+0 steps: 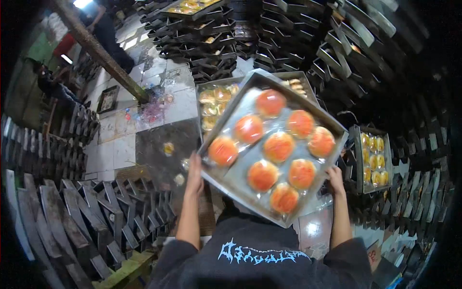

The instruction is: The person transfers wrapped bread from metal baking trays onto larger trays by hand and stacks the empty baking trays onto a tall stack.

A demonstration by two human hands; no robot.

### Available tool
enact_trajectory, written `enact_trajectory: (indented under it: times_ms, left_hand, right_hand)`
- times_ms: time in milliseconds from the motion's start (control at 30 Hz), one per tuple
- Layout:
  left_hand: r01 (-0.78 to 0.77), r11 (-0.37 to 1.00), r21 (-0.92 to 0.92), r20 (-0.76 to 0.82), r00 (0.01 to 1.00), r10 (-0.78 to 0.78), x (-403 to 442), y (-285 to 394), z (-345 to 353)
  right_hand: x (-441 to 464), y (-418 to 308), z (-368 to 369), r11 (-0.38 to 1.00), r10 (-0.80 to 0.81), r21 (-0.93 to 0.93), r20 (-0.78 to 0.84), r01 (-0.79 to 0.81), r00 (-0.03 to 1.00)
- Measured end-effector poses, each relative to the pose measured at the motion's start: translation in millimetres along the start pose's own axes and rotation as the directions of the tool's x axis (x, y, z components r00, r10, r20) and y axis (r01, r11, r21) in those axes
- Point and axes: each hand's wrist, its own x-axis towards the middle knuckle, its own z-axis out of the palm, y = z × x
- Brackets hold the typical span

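Head view: one metal tray (244, 163), held up before the torso, set cornerwise, bearing nine orange-topped buns (279, 147) in clear wrap. Left hand (194, 169): gripping the tray's left edge. Right hand (334, 177): fingers curled on its right edge. Behind, partly covered: second tray (198, 103), yellowish pieces. Far right: third tray (358, 161), yellow-topped pieces.

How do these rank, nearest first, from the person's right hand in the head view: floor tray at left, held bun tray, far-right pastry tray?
From the right hand:
1. Held bun tray: gripped, to its left.
2. Far-right pastry tray: to its right.
3. Floor tray: upper left.
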Motion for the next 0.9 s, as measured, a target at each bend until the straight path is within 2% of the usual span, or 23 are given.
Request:
enact_trajectory:
  times_ms: [33, 100, 133, 167, 200, 267, 300, 333, 400, 433, 500, 533, 567, 600, 633, 667, 700, 733, 767, 800, 833, 867, 900]
  left_hand:
    - [0.146, 0.981, -0.128, -0.192, 0.967, -0.169, -23.5, 21.4, -10.1]
    - [0.099, 0.970, -0.224, -0.330, 0.928, -0.171, -34.3, -56.9, -103.0]
    - [0.122, 0.986, -0.113, -0.336, 0.929, -0.153, -42.1, -79.0, -130.1]
    - [0.144, 0.990, -0.001, -0.340, 0.931, -0.136, -50.0, -90.7, -148.6]
    - [0.199, 0.980, 0.004, -0.462, 0.869, -0.175, -66.4, -85.4, -148.1]
    - [0.243, 0.962, 0.123, -0.552, 0.822, -0.137, -70.3, -103.7, -158.6]
    - [0.127, 0.954, 0.272, -0.587, 0.807, 0.060, -55.6, -112.1, -155.2]
    - [0.077, 0.918, 0.390, -0.564, 0.808, 0.172, -41.7, -142.4, -169.6]
    - [0.252, 0.955, 0.156, -0.628, 0.772, -0.101, -32.4, -113.8, -149.7]
    - [0.275, 0.948, 0.159, -0.622, 0.774, -0.120, -26.6, -121.0, -154.6]
    - [0.229, 0.928, 0.292, -0.608, 0.794, -0.005, -14.3, -140.0, -169.3]
    - [0.065, 0.904, 0.422, -0.535, 0.823, 0.190, -4.3, -168.0, -187.2]
    - [0.177, 0.933, 0.314, -0.533, 0.846, 0.019, -11.2, -131.7, -173.6]
    - [0.294, 0.933, 0.208, -0.510, 0.846, -0.153, -18.9, -86.9, -155.0]
    - [0.085, 0.830, 0.551, -0.387, 0.907, 0.164, -11.5, -122.6, -186.0]
    - [0.264, 0.672, 0.692, -0.406, 0.912, 0.060, -11.3, -85.8, -172.6]
    - [0.245, 0.631, 0.736, -0.428, 0.891, 0.153, -6.6, -86.2, -172.3]
    - [0.239, 0.582, 0.777, -0.453, 0.854, 0.255, -5.3, -79.9, -173.9]
    - [0.244, 0.576, 0.781, -0.456, 0.852, 0.257, 1.2, -75.9, -172.3]
    - [0.151, 0.527, 0.836, -0.409, 0.812, 0.416, 15.1, -59.8, -163.5]
    - [0.064, 0.460, 0.886, -0.347, 0.750, 0.563, 29.8, -44.0, -154.0]
    - [0.069, 0.453, 0.889, -0.346, 0.749, 0.565, 45.2, -30.9, -141.9]
    - [0.018, 0.504, 0.864, -0.346, 0.748, 0.567, 62.2, -20.8, -123.3]
  right_hand:
    - [20.6, -18.2, 38.1, 0.997, -0.018, -0.078, 0.091, 0.026, 0.996]
    - [58.8, -37.9, 108.8, 0.974, -0.005, -0.215, 0.276, 0.067, 0.961]
    - [80.7, -42.3, 140.7, 0.958, 0.009, -0.268, 0.371, 0.098, 0.928]
    - [100.0, -40.6, 173.7, 0.968, 0.054, -0.246, 0.377, 0.043, 0.925]
    - [119.5, -34.9, 204.9, 0.974, 0.102, -0.224, 0.384, -0.014, 0.918]
    - [161.8, -27.7, 257.2, 0.901, -0.099, -0.355, 0.394, 0.250, 0.914]
    - [189.5, -27.8, 281.2, 0.826, -0.176, -0.467, 0.316, 0.314, 0.932]
    - [206.0, -25.5, 298.5, 0.738, -0.250, -0.580, 0.239, 0.345, 0.938]
    - [208.3, -31.6, 323.3, 0.834, -0.267, -0.466, 0.127, 0.295, 0.955]
    - [200.4, -30.5, 323.9, 0.837, -0.244, -0.476, 0.118, 0.271, 0.963]
    - [182.6, -33.9, 318.9, 0.669, -0.394, -0.617, 0.179, 0.414, 0.902]
    - [157.1, -28.9, 317.0, 0.451, -0.665, -0.701, 0.148, 0.552, 0.732]
    - [105.5, -49.5, 319.6, 0.530, -0.634, -0.684, 0.071, 0.501, 0.770]
    - [83.9, -21.2, 320.1, 0.657, -0.380, -0.664, 0.118, 0.357, 0.917]
    - [61.4, -7.0, 323.3, 0.614, -0.528, -0.539, 0.262, 0.576, 0.808]
    - [63.8, 26.1, 330.0, 0.630, -0.261, -0.692, 0.239, 0.352, 0.936]
    - [55.8, 31.1, 330.0, 0.533, -0.224, -0.797, 0.190, 0.284, 0.956]
    - [53.6, 32.7, 339.7, 0.559, -0.199, -0.787, 0.179, 0.261, 0.964]
    - [54.5, 33.3, 350.9, 0.482, -0.083, -0.860, 0.146, 0.168, 0.986]
    - [49.6, 12.8, 358.9, 0.388, 0.030, -0.918, 0.101, 0.081, 0.994]
    - [50.1, 6.1, 357.7, 0.394, 0.034, -0.915, 0.106, 0.085, 0.994]
    - [52.2, 0.9, 356.8, 0.438, 0.082, -0.894, 0.148, 0.098, 0.986]
    - [59.0, -2.0, 354.1, 0.478, 0.124, -0.872, 0.192, 0.111, 0.973]
